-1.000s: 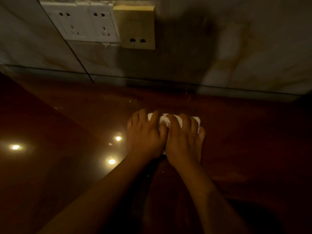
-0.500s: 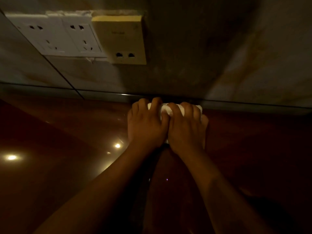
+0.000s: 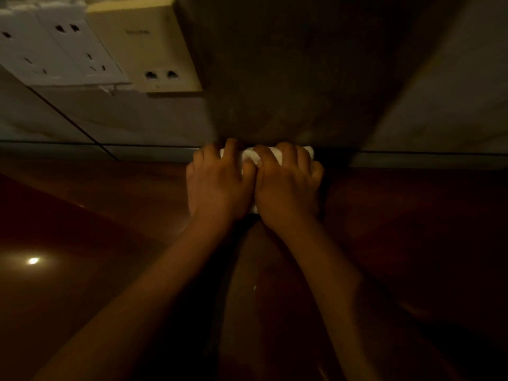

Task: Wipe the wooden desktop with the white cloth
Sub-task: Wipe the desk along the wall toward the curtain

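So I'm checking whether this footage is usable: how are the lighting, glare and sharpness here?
Head view: dim, warm light overall; a broad dark shadow on the wall above both hands; one bright glare spot on the glossy desktop; the white cloth is brightest; sockets look slightly soft and skewed by the wide angle.

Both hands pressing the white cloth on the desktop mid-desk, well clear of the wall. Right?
Not mid-desk. The head view shows the left hand and right hand pressing the white cloth on the desktop at its back edge, right against the wall.
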